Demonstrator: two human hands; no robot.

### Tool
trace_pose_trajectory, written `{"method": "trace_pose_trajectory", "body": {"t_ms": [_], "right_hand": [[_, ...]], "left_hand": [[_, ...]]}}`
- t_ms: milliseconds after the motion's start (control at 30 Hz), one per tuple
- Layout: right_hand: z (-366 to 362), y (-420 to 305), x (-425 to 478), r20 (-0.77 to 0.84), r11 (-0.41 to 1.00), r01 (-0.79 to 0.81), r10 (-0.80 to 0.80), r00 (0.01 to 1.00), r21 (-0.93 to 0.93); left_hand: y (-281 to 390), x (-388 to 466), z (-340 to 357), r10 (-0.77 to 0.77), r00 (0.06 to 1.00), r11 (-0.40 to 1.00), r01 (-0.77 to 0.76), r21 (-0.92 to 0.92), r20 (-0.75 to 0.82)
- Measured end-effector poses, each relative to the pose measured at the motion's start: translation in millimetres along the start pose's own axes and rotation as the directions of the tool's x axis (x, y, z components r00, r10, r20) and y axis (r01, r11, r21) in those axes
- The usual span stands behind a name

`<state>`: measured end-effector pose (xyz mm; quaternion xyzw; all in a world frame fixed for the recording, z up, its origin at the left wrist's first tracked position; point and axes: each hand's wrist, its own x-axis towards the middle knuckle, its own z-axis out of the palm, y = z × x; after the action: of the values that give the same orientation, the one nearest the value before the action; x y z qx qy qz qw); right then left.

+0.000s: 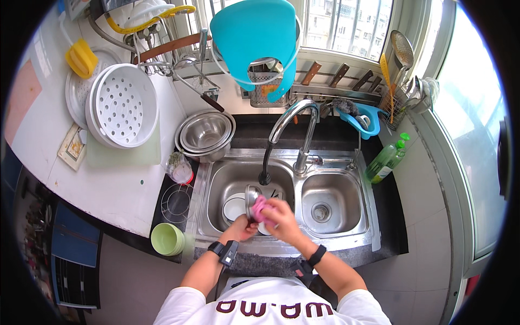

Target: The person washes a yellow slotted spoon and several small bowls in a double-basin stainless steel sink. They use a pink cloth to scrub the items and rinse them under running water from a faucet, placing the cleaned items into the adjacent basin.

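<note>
Over the left basin of a stainless steel double sink (218, 178), my left hand (240, 228) holds a small metal bowl (252, 199) by its lower edge, tilted on its side. My right hand (280, 221) presses a pink cloth (260, 209) against the bowl. Below them in the basin lie a white bowl (235, 208) and other dishes, partly hidden by my hands. The faucet's black spout end (264, 178) hangs just above the metal bowl; whether water runs cannot be told.
Green bowls (167, 239) are stacked at the front left, near a wire rack (177, 203) and a glass jar (179, 168). Nested steel bowls (206, 134) stand behind. A green soap bottle (385, 160) is right of the sink. A turquoise bib (254, 36) hangs above the faucet (302, 158).
</note>
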<state>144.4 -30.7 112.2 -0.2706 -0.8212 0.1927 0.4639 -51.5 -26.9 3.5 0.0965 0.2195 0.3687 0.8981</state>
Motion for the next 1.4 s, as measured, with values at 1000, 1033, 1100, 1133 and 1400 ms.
{"method": "trace_pose_trajectory", "body": {"t_ms": [1000, 1033, 1100, 1133, 1400], "right_hand": [[-44.4, 39.5, 36.4, -0.122, 0.856, -0.357, 0.427, 0.896, 0.374], [-55.0, 42.7, 39.6, 0.038, 0.530, -0.554, 0.700, 0.714, 0.642], [-56.2, 68.0, 25.5, 0.143, 0.119, -0.381, 0.795, 0.590, 0.917], [-45.3, 72.4, 24.4, 0.161, 0.036, -0.311, 0.796, 0.584, 0.950], [-1.1, 24.0, 14.6, 0.124, -0.130, -0.017, 0.890, 0.439, 0.991]], "left_hand": [[-9.1, 52.6, 53.6, -0.315, 0.945, 0.810, 0.318, 0.492, -0.091], [-6.3, 48.4, 69.5, -0.283, 0.955, 0.802, 0.288, 0.523, -0.091], [6.6, 39.7, 122.7, -0.237, 0.968, 0.768, 0.237, 0.595, -0.080], [14.3, 42.0, 125.4, -0.220, 0.975, 0.804, 0.190, 0.564, -0.014], [-7.6, 87.1, 118.2, 0.521, 0.844, 0.616, -0.267, 0.742, -0.129]]}}
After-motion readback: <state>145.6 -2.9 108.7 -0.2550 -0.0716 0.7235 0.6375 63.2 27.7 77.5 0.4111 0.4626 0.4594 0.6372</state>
